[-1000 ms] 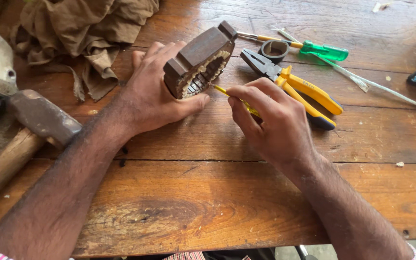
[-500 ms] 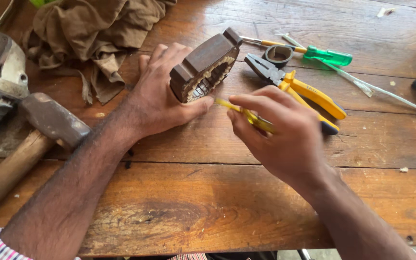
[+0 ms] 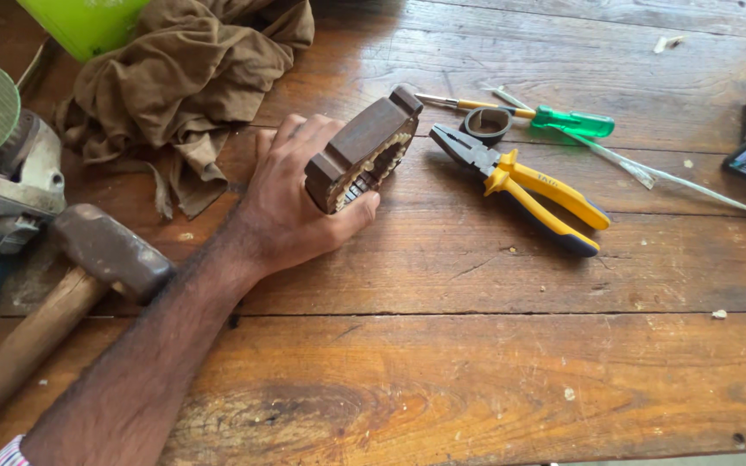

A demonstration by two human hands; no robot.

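Brown motor stator point(image 3: 363, 148) stands tilted on the wooden table point(image 3: 477, 362), left of the pliers point(image 3: 524, 185); the left hand point(image 3: 291, 203) holds it, fingers point(image 3: 304, 138) behind, thumb below.

The motor stator point(image 3: 363, 148) is a chunky brown rusty block, tipped up on its edge just left of the yellow pliers point(image 3: 528, 183). Its open middle shows pale slots and windings, facing down toward the camera.

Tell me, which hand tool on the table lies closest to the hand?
The yellow-handled pliers, just right of the brown block that the left hand grips. The green screwdriver lies farther back; the hammer sits beside the forearm, not the hand.
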